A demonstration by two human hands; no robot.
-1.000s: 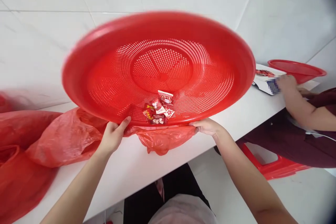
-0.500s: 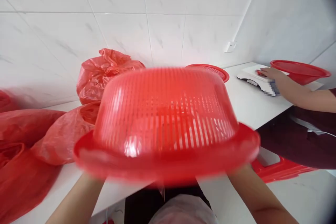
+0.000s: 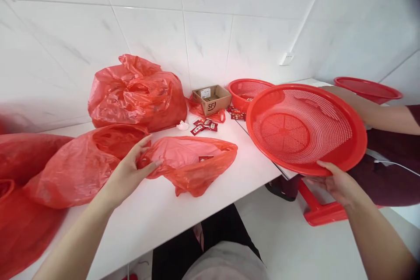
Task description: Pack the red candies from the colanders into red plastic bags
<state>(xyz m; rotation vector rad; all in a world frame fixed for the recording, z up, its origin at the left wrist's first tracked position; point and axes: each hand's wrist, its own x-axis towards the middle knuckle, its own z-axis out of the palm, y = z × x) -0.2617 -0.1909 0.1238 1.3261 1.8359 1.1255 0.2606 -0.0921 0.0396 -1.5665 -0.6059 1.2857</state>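
My right hand (image 3: pixel 334 183) grips the near rim of a red plastic colander (image 3: pixel 285 133), thumb inside and fingers beneath. The colander is tilted, and its perforated inside faces me with nothing in it. My left hand (image 3: pixel 134 173) has its thumb and fingers spread at the left edge of an opened red plastic bag (image 3: pixel 200 175); whether it touches the bag is unclear. One dark red packet (image 3: pixel 205 158) shows inside that bag. Several similar small packets (image 3: pixel 205 126) lie on the table just behind it, beside a crumpled white scrap (image 3: pixel 183 125).
A large filled red bag (image 3: pixel 138 96) stands against the wall, with more red bags (image 3: pixel 78 166) at left. Behind are a cardboard box (image 3: pixel 215 104) and another red colander (image 3: pixel 241 103). At right, a co-worker's arm (image 3: pixel 380 111) reaches past a red basin (image 3: pixel 367 86); a red stool (image 3: pixel 324 214) is below.
The colander, upside down between both hands before, has swung right and tipped to show its inside. My left hand has let go and moved left to the opened bag.
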